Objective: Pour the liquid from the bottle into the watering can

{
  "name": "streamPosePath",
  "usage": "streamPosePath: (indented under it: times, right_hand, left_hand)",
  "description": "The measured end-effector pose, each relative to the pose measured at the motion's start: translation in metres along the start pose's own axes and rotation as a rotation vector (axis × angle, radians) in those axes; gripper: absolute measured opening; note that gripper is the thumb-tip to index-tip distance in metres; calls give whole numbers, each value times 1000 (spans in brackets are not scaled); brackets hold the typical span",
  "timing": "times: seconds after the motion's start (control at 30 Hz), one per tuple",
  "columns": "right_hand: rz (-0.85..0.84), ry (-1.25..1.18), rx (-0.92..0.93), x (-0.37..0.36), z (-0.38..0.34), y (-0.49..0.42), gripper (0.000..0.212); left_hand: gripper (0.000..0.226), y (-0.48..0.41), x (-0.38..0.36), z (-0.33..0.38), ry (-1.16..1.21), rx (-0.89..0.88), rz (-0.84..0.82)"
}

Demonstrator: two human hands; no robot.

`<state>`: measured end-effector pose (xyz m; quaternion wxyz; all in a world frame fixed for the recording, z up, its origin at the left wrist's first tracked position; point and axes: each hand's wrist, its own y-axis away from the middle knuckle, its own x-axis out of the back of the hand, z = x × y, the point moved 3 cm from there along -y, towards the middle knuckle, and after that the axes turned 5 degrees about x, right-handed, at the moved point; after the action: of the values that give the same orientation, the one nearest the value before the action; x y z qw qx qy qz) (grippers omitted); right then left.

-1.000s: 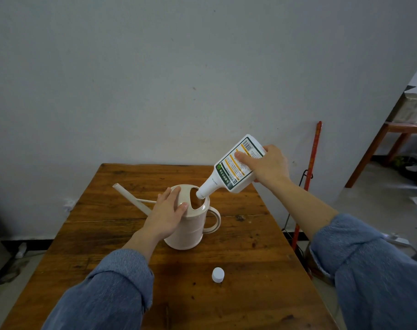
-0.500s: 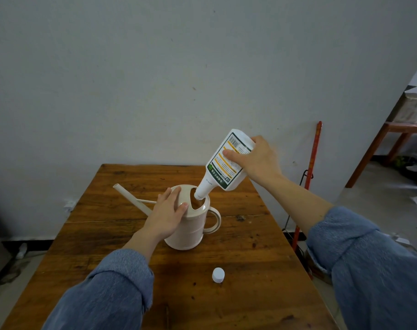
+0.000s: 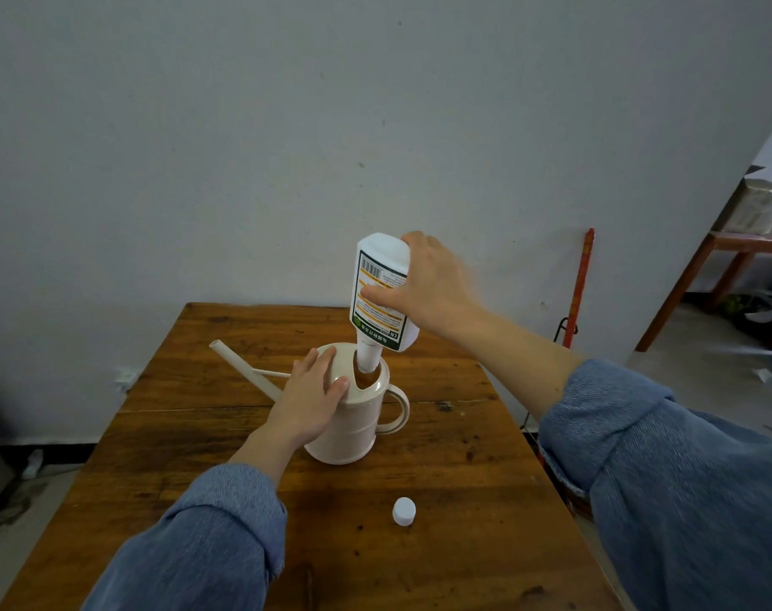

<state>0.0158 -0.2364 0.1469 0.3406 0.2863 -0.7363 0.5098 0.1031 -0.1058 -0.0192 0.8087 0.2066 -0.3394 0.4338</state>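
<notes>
A cream watering can [image 3: 353, 429] with a long spout pointing left stands in the middle of the wooden table [image 3: 463, 500]. My left hand [image 3: 309, 392] rests on the can's top left side and holds it. A white bottle [image 3: 382, 297] with a green and orange label is turned nearly upside down, its neck inside the can's top opening. My right hand [image 3: 428, 288] grips the bottle's body from the right. The bottle's white cap [image 3: 404, 511] lies on the table in front of the can.
A grey wall stands right behind the table. A red stick [image 3: 580, 280] leans on the wall at the right. Further right a wooden side table [image 3: 728, 253] carries a box, with clutter on the floor beside it.
My right hand has tipped the bottle from a slant to almost straight down and moved it left, so its neck now sits inside the can's opening. My left hand stayed put.
</notes>
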Motion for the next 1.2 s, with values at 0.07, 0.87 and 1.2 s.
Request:
streamPosePath:
  times: [0.07,0.87,1.2]
  right_hand:
    - [-1,12,7,0,-1,0,74]
    - [74,-321,-306,0,59,28,59]
    - [198,-752,-972,-14,111,95,55]
  left_hand:
    - [59,0,0,0,-1,1,1]
    - [60,-1,-2,-1,-16,3,-2]
    - [56,0,3,2,-222,-14,72]
